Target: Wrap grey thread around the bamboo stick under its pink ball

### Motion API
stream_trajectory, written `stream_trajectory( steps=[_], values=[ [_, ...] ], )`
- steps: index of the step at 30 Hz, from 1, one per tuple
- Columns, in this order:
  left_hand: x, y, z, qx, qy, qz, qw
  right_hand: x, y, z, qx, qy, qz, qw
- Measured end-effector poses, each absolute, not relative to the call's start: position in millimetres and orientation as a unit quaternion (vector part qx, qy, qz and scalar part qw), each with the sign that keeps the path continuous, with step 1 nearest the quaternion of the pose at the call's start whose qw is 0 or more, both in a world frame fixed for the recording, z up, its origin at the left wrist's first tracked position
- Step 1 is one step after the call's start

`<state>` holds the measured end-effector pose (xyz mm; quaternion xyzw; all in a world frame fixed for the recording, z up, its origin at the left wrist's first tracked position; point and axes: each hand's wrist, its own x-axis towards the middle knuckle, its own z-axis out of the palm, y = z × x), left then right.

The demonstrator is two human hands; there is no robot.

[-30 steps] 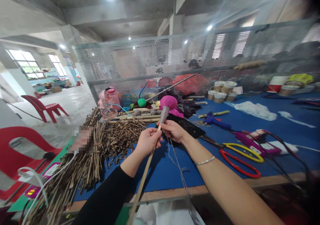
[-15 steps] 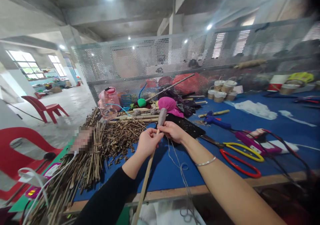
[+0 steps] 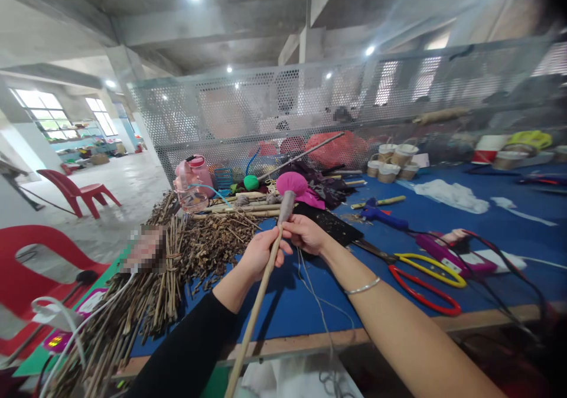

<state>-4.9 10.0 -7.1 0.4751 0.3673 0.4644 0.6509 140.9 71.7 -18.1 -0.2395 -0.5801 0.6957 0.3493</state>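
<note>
A long, thin wooden stick (image 3: 251,327) slants up from the bottom edge, its upper end wrapped in a smooth grey head (image 3: 287,206). My left hand (image 3: 261,255) is closed around the stick just under that head, the thumb on one side and curled fingers behind. Pinched at the lower end of the grey wrapping is my right hand (image 3: 306,234), its fingertips touching the stick. Grey thread (image 3: 315,294) hangs from beneath the right hand over the table edge. What exactly lies between those fingertips is partly hidden.
Dry twig bundles (image 3: 170,253) and brown plant bits (image 3: 217,238) cover the left side. Scissors with red and yellow handles (image 3: 427,283) lie right, near a blue glue gun (image 3: 383,214) and a purple power strip (image 3: 456,255). Behind are a magenta ball (image 3: 292,183) and a mesh panel (image 3: 248,108).
The stick has tilted, its lower end shifting left, and now crosses in front of my left fingers. My left hand has turned and loosened slightly. The hanging thread has swung and spread.
</note>
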Motion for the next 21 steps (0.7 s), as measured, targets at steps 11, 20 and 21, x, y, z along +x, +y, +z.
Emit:
stream_trajectory(
  steps=[11,20,21],
  values=[
    [0.6,3.0,-1.3,0.447,0.428,0.506,0.601,136.7,72.2,-17.9,-0.284,-0.580,0.657,0.388],
    [-3.3,7.6,-4.4,0.418,0.438,0.511,0.610,148.1,81.9,-17.0,-0.359,-0.634,0.537,0.425],
    [-4.4,8.4,-4.3,0.415,0.436,0.514,0.611,157.3,87.3,-11.8,-0.390,-0.640,0.484,0.451]
  ],
)
